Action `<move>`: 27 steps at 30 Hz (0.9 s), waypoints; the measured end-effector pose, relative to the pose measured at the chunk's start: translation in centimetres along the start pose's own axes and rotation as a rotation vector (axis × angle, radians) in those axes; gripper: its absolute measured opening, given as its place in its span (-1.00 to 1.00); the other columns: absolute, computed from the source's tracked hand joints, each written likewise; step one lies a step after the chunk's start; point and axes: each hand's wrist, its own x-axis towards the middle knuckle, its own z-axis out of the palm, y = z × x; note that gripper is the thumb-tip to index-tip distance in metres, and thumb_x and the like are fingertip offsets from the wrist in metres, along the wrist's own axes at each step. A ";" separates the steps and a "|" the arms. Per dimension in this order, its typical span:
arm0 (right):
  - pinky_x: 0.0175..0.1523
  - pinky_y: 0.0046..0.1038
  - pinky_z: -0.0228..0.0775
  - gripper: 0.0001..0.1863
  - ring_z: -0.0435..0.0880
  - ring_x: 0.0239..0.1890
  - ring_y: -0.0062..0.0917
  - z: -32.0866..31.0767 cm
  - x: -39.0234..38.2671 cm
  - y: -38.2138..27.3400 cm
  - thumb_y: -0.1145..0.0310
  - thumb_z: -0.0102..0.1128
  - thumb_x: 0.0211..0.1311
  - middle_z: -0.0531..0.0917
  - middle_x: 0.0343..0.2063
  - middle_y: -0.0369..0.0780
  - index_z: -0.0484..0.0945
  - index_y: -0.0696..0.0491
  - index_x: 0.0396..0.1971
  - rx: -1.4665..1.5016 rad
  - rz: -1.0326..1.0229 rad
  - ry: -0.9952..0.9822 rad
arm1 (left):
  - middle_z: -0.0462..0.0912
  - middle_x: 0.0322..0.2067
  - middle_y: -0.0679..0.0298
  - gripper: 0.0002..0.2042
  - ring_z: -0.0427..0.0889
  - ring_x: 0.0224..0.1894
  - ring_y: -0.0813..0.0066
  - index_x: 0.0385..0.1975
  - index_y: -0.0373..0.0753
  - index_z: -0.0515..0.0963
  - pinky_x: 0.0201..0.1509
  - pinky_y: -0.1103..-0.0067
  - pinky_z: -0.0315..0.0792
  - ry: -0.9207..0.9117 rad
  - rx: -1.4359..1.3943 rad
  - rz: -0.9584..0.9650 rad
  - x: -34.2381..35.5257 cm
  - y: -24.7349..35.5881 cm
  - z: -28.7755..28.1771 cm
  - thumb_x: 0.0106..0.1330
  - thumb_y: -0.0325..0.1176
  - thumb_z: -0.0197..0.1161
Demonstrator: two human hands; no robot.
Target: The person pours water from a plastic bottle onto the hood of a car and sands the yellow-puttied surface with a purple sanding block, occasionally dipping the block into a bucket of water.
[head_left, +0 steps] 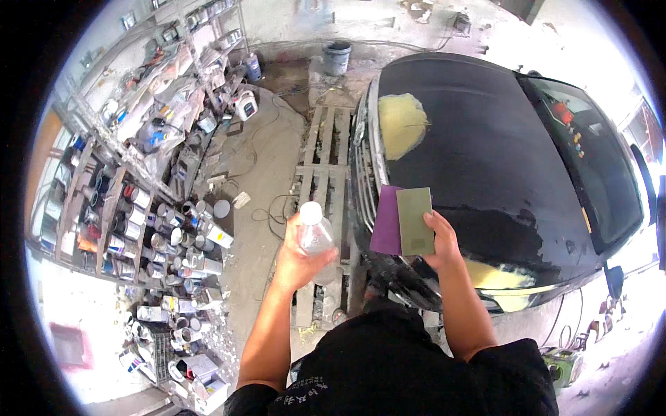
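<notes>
Black car hood (479, 152) at right, our left hand (298, 262) with fingers curled round a clear bottle (316, 238) beyond the front edge, our right hand (446, 244) pinching green sheet (414, 220) and purple sheet (386, 223) over it.

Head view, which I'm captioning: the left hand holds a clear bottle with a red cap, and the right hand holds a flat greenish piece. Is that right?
Not quite: the head view shows a white cap, not red. The left hand does hold a clear bottle, and the right hand a flat greenish piece.
</notes>
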 end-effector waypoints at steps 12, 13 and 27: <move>0.09 -0.19 0.51 -0.55 0.65 0.00 -0.29 4.8 11.6 4.8 0.30 0.12 0.37 0.61 -0.01 -0.11 0.38 0.18 0.18 -0.017 0.165 -0.011 | 0.53 -0.25 0.40 -0.58 0.48 -0.22 0.62 -0.02 -0.26 0.44 -0.09 0.60 0.44 0.230 -0.144 -0.039 6.0 -9.0 -4.8 0.16 -0.44 0.46; 0.05 -0.19 0.53 -0.55 0.66 -0.02 -0.31 5.2 12.7 4.3 0.35 0.16 0.34 0.61 -0.03 -0.12 0.39 0.19 0.17 -0.024 0.186 0.000 | 0.54 -0.24 0.39 -0.58 0.48 -0.22 0.62 -0.02 -0.26 0.44 -0.09 0.59 0.44 0.219 -0.095 -0.051 7.2 -9.0 -4.9 0.16 -0.44 0.46; 0.10 -0.42 0.40 -0.63 0.58 0.00 -0.44 8.7 29.2 4.2 0.48 0.13 0.31 0.61 -0.01 -0.15 0.52 0.10 0.12 -0.746 0.014 0.046 | 0.59 -0.12 0.14 -0.39 0.59 -0.04 0.31 0.03 -0.30 0.43 0.10 0.39 0.45 -0.062 0.260 -0.027 25.3 -10.9 -4.7 0.03 -0.16 0.52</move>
